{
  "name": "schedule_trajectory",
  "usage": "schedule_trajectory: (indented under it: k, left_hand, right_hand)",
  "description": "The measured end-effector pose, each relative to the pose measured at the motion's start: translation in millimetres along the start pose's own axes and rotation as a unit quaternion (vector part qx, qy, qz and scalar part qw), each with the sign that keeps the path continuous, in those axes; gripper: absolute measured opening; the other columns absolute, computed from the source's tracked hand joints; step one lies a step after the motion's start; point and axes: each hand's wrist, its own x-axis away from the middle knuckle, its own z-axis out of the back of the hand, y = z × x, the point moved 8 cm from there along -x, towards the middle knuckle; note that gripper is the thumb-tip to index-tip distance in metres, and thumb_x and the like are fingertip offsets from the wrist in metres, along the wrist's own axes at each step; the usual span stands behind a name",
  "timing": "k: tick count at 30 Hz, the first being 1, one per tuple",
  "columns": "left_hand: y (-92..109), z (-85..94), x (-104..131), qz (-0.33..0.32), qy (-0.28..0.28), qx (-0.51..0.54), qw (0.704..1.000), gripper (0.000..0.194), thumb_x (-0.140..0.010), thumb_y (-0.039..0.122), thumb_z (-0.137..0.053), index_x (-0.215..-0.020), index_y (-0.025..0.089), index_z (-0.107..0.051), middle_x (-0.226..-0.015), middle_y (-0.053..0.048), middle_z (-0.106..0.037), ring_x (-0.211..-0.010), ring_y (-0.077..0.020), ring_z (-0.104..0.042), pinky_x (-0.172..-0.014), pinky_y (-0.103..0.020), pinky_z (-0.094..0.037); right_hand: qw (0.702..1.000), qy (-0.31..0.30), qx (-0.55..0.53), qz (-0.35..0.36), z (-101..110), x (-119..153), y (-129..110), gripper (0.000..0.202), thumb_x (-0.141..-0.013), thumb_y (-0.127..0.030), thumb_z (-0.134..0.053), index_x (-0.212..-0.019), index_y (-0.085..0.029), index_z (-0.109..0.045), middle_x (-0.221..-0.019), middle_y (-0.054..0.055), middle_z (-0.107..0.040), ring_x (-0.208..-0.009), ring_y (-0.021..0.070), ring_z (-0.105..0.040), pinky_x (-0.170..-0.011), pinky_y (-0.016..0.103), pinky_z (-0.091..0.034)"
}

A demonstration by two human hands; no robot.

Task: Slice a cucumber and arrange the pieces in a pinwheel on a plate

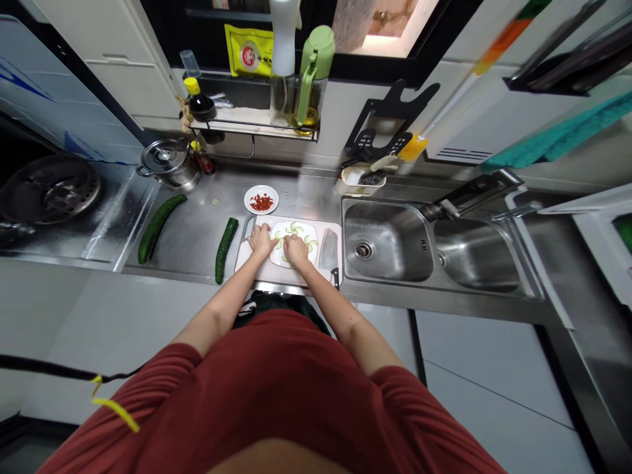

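A white square plate [280, 261] lies on the pale cutting board [323, 226], with thin green-edged cucumber slices [295, 228] set out in curved groups on it. My left hand [261, 241] is at the plate's left edge, its fingers bent and the tips close to the slices. Over the middle of the plate is my right hand [296, 251], fingers curled down and closed. Whatever the fingertips of either hand pinch is hidden or too small to make out. A cleaver [328, 249] with a black handle rests on the board, right of the plate.
A cut cucumber [226, 251] and a longer cucumber [160, 227] lie to the left. Behind the board stands a small plate [249, 197] of red pieces. A steel pot [170, 168] is at the back left; a double sink [388, 240] is at the right.
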Motion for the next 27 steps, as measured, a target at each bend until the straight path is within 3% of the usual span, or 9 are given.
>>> schedule_trajectory:
  k: [10,15,20,27]
  left_hand:
    - [15.5,10.3,9.4,-0.043,0.027,-0.038,0.998,0.034,-0.08,0.035,-0.065,-0.11,0.027,-0.052,-0.119,-0.009,-0.049,-0.113,-0.0271,-0.048,-0.094,-0.04,-0.033]
    - [31.8,11.0,18.1,-0.117,0.039,-0.073,0.99,0.013,-0.086,0.026,-0.055,-0.097,0.025,-0.062,-0.117,-0.009,-0.05,-0.111,-0.027,-0.045,-0.093,-0.041,-0.032]
    - [40.9,2.9,19.8,-0.171,0.033,-0.08,0.981,0.02,-0.087,0.021,-0.048,-0.089,0.024,-0.068,-0.116,-0.01,-0.051,-0.11,-0.028,-0.042,-0.089,-0.041,-0.033]
    - [39.1,0.7,18.2,-0.166,0.024,-0.078,0.983,0.023,-0.088,0.022,-0.047,-0.091,0.024,-0.07,-0.115,-0.011,-0.052,-0.11,-0.0286,-0.041,-0.089,-0.043,-0.032]
  right_hand:
    - [1.0,-0.006,0.01,0.017,-6.9,0.3,-0.3,0.031,-0.099,-0.027,-0.035,-0.113,-0.019,-0.062,-0.112,0.01,-0.059,-0.104,0.0223,-0.054,-0.079,0.03,-0.044]
    - [1.0,-0.003,0.007,0.023,-8.2,-0.5,-0.8,0.031,-0.098,-0.028,-0.036,-0.114,-0.019,-0.061,-0.111,0.01,-0.059,-0.102,0.0226,-0.055,-0.079,0.03,-0.044]
    - [1.0,-0.003,-0.001,0.027,-9.6,-1.4,-0.8,0.031,-0.097,-0.027,-0.037,-0.116,-0.019,-0.06,-0.112,0.011,-0.059,-0.103,0.0231,-0.054,-0.08,0.031,-0.044]
    - [1.0,0.0,-0.013,0.021,-8.2,0.4,1.0,0.029,-0.096,-0.028,-0.04,-0.117,-0.02,-0.06,-0.113,0.01,-0.06,-0.103,0.0234,-0.055,-0.08,0.031,-0.044]
